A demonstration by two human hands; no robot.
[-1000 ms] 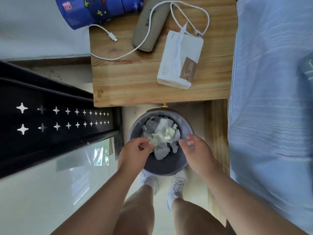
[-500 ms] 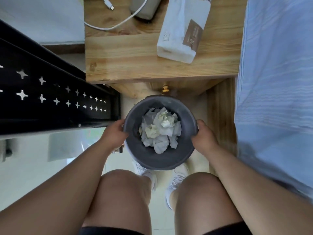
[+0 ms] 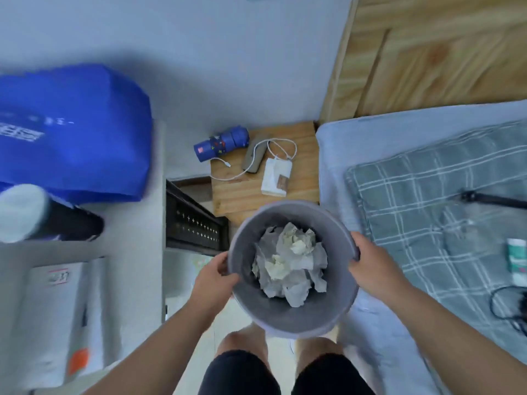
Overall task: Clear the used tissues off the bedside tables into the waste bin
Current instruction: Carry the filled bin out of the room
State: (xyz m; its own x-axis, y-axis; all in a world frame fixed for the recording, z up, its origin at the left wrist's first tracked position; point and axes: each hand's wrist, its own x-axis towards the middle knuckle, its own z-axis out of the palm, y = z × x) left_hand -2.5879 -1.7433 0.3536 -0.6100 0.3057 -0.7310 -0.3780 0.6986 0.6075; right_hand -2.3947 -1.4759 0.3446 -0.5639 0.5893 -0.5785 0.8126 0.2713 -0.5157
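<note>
Raised off the floor, waste bin (image 3: 293,315) in both hands' (image 3: 215,280) (image 3: 370,269) grip above bedside table (image 3: 242,195).

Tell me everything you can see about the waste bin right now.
The waste bin is a round, grey, open-topped tub, plastic by its look, with no lid or liner visible. It is held up, tilted slightly, between both hands: the left hand grips its left rim, the right hand its right rim. Crumpled white and yellowish tissues fill its bottom. It hangs in front of the wooden bedside table, beside the bed.
</note>
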